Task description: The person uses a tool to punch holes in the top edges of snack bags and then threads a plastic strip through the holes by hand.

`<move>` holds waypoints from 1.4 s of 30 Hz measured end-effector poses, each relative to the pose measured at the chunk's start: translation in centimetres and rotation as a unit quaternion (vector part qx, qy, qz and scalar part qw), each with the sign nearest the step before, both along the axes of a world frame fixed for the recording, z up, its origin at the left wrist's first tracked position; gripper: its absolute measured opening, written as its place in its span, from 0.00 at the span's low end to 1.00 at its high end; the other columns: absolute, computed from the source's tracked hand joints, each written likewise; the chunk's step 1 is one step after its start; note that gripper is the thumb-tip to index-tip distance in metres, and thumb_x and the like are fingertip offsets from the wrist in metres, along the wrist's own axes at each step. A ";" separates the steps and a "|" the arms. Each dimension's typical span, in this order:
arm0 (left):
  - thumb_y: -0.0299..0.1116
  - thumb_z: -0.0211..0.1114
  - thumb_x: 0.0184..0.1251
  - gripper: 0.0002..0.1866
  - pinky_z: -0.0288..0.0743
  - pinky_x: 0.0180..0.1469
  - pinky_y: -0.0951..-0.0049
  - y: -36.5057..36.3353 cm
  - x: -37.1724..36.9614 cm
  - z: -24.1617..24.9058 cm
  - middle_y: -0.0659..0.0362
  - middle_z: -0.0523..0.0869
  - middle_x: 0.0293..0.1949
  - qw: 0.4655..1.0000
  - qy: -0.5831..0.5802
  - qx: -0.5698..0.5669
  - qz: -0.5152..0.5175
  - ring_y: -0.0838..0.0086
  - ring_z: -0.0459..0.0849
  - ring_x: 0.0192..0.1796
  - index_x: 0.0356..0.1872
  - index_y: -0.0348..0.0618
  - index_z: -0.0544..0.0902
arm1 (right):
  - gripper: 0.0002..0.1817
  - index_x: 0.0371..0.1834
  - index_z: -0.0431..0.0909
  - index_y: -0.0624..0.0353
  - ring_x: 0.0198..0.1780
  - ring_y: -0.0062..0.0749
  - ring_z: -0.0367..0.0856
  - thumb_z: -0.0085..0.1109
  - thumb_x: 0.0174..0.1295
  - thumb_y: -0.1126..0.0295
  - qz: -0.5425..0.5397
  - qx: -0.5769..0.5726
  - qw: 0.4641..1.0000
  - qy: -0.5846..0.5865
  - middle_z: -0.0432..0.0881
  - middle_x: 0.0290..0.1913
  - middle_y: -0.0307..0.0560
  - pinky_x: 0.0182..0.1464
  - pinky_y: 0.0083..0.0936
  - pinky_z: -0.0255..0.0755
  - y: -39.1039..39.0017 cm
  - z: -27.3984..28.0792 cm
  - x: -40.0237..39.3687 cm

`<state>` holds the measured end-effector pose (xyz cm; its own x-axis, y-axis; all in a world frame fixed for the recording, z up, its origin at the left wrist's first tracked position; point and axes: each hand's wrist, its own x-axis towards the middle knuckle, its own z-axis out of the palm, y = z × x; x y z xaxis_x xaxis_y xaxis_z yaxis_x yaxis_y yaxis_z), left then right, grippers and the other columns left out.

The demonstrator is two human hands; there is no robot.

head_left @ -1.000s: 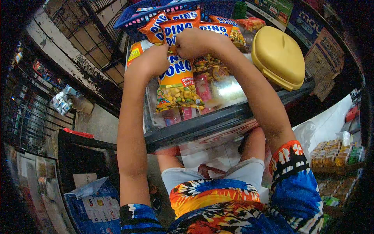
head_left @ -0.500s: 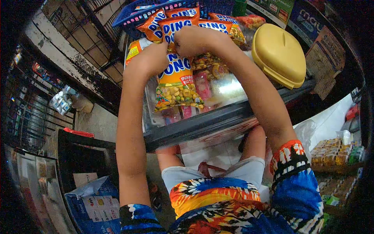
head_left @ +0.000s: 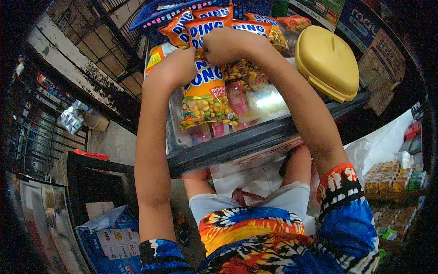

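Observation:
Both my hands are closed at the top of an orange bag of mixed nuts (head_left: 210,98), which hangs or lies upright over the glass counter. My left hand (head_left: 180,66) grips its upper left edge, and my right hand (head_left: 223,47) grips close beside it on the right. The knuckles face me, so the fingertips are hidden. The bag's lower part shows nuts through a clear window. Directly behind my hands are more orange snack bags (head_left: 207,29) of the same brand.
A blue basket (head_left: 148,20) stands behind the bags. At the right of the counter sits a yellow lidded container (head_left: 326,64). The counter's dark front edge (head_left: 232,142) runs below my forearms. Packed goods (head_left: 388,178) fill a shelf at lower right.
Almost nothing differs. My hands have shifted very slightly, still closed on the bag's top, and the view has moved a touch.

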<state>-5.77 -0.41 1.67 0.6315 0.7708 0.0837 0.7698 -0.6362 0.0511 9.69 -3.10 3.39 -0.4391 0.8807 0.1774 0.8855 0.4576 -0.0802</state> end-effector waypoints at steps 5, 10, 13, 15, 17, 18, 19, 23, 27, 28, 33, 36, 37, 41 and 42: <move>0.23 0.50 0.50 0.22 0.70 0.51 0.60 0.6 -0.2 -0.5 0.39 0.78 0.43 1.000 -0.010 0.010 -0.004 0.50 0.77 0.48 0.51 0.35 0.72 | 0.13 0.30 0.81 0.65 0.35 0.50 0.81 0.54 0.47 0.66 0.006 -0.013 1.000 -0.008 0.80 0.31 0.62 0.39 0.38 0.74 0.0 0.1 0.0; 0.23 0.50 0.50 0.22 0.69 0.52 0.60 0.4 0.0 -0.3 0.39 0.78 0.44 1.000 0.002 -0.006 0.005 0.50 0.77 0.48 0.51 0.34 0.72 | 0.13 0.29 0.81 0.65 0.34 0.50 0.81 0.54 0.46 0.66 0.015 0.013 1.000 -0.008 0.80 0.30 0.61 0.38 0.38 0.74 0.1 -0.2 0.1; 0.23 0.51 0.49 0.22 0.69 0.52 0.60 -0.1 0.0 0.1 0.39 0.78 0.44 1.000 0.002 -0.011 0.006 0.51 0.77 0.49 0.51 0.34 0.72 | 0.13 0.29 0.81 0.65 0.34 0.50 0.81 0.53 0.46 0.66 0.000 0.001 1.000 0.011 0.80 0.30 0.61 0.38 0.38 0.74 -0.1 -0.1 0.0; 0.23 0.51 0.49 0.22 0.69 0.52 0.61 -0.2 0.0 0.1 0.39 0.78 0.44 1.000 -0.002 -0.008 0.006 0.51 0.77 0.49 0.50 0.34 0.73 | 0.13 0.29 0.80 0.66 0.34 0.50 0.81 0.53 0.46 0.66 -0.001 -0.004 1.000 0.006 0.80 0.30 0.61 0.38 0.38 0.74 -0.2 0.1 0.0; 0.23 0.51 0.49 0.22 0.69 0.53 0.61 -0.2 0.0 0.0 0.40 0.78 0.43 1.000 -0.006 -0.005 0.004 0.51 0.77 0.49 0.50 0.34 0.73 | 0.13 0.29 0.80 0.66 0.33 0.50 0.81 0.53 0.46 0.67 -0.003 -0.010 1.000 0.001 0.80 0.30 0.62 0.38 0.38 0.74 -0.4 0.2 0.0; 0.22 0.51 0.49 0.22 0.69 0.53 0.61 -0.1 0.0 0.0 0.40 0.78 0.43 1.000 -0.006 -0.003 0.002 0.51 0.77 0.49 0.50 0.34 0.73 | 0.13 0.29 0.80 0.66 0.33 0.50 0.81 0.53 0.46 0.67 0.000 -0.007 1.000 0.003 0.80 0.30 0.62 0.38 0.38 0.74 -0.4 0.2 0.0; 0.22 0.51 0.49 0.22 0.69 0.53 0.61 -0.1 0.0 -0.1 0.40 0.78 0.43 1.000 -0.006 -0.001 0.000 0.51 0.77 0.49 0.50 0.34 0.73 | 0.13 0.29 0.80 0.66 0.34 0.50 0.81 0.53 0.45 0.67 0.003 -0.005 1.000 0.005 0.80 0.30 0.62 0.39 0.38 0.74 -0.5 0.2 0.0; 0.22 0.50 0.48 0.23 0.69 0.53 0.60 -0.2 0.2 0.1 0.40 0.78 0.43 1.000 0.015 0.003 0.010 0.51 0.77 0.49 0.50 0.35 0.73 | 0.14 0.29 0.80 0.66 0.34 0.50 0.81 0.53 0.45 0.67 0.011 0.007 1.000 -0.023 0.80 0.30 0.62 0.39 0.38 0.74 0.0 -0.1 -0.2; 0.24 0.50 0.51 0.18 0.71 0.51 0.60 0.0 0.0 -0.2 0.39 0.79 0.42 1.000 0.010 0.014 -0.004 0.51 0.78 0.47 0.45 0.33 0.74 | 0.14 0.30 0.80 0.66 0.35 0.50 0.81 0.54 0.45 0.68 -0.004 -0.014 1.000 -0.007 0.80 0.31 0.62 0.40 0.38 0.74 -0.4 0.2 -0.2; 0.26 0.51 0.53 0.14 0.72 0.49 0.59 0.1 -0.1 -0.3 0.38 0.79 0.41 0.999 -0.003 0.024 -0.022 0.51 0.79 0.46 0.42 0.32 0.75 | 0.13 0.30 0.80 0.66 0.35 0.49 0.81 0.54 0.45 0.68 -0.005 -0.027 1.000 -0.001 0.80 0.31 0.62 0.40 0.38 0.74 -0.5 0.2 -0.2; 0.22 0.50 0.48 0.21 0.69 0.53 0.60 -0.4 0.2 0.0 0.39 0.78 0.44 1.000 -0.003 0.000 0.007 0.51 0.76 0.50 0.48 0.33 0.74 | 0.13 0.30 0.80 0.66 0.36 0.49 0.81 0.54 0.46 0.68 -0.007 -0.011 1.000 -0.006 0.80 0.31 0.62 0.40 0.39 0.74 -0.9 0.2 -0.4; 0.22 0.50 0.48 0.20 0.69 0.53 0.60 -0.4 0.2 -0.1 0.38 0.78 0.43 1.000 -0.002 0.001 0.013 0.51 0.76 0.49 0.46 0.33 0.75 | 0.13 0.31 0.81 0.66 0.35 0.50 0.81 0.54 0.46 0.68 -0.007 -0.004 1.000 -0.012 0.80 0.32 0.61 0.40 0.39 0.74 -0.7 -0.1 -0.6; 0.22 0.50 0.48 0.19 0.69 0.52 0.59 -0.4 0.3 -0.1 0.38 0.78 0.43 1.000 0.001 0.008 0.014 0.51 0.77 0.49 0.45 0.32 0.75 | 0.13 0.31 0.81 0.65 0.35 0.50 0.81 0.54 0.46 0.68 -0.007 0.000 1.000 -0.012 0.80 0.32 0.61 0.40 0.39 0.74 -0.7 -0.1 -0.6; 0.22 0.50 0.49 0.18 0.70 0.51 0.59 -0.7 0.4 -0.1 0.38 0.79 0.41 1.000 0.012 0.002 0.018 0.50 0.77 0.47 0.43 0.33 0.76 | 0.13 0.32 0.81 0.63 0.36 0.49 0.81 0.53 0.47 0.68 -0.014 -0.016 1.000 -0.003 0.80 0.33 0.60 0.40 0.39 0.74 -1.4 0.2 -0.8; 0.23 0.51 0.49 0.17 0.71 0.50 0.60 -0.7 0.3 -0.1 0.39 0.79 0.41 1.000 0.002 -0.001 0.009 0.50 0.78 0.47 0.43 0.34 0.77 | 0.13 0.33 0.81 0.62 0.37 0.49 0.81 0.53 0.48 0.67 -0.012 -0.026 0.999 -0.014 0.80 0.34 0.60 0.41 0.39 0.74 -1.5 0.2 -0.8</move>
<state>-5.43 -1.08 1.54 0.6178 0.7822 0.0805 0.7814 -0.6221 0.0488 8.89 -4.63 3.63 -0.4212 0.8991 0.1193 0.8988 0.4314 -0.0777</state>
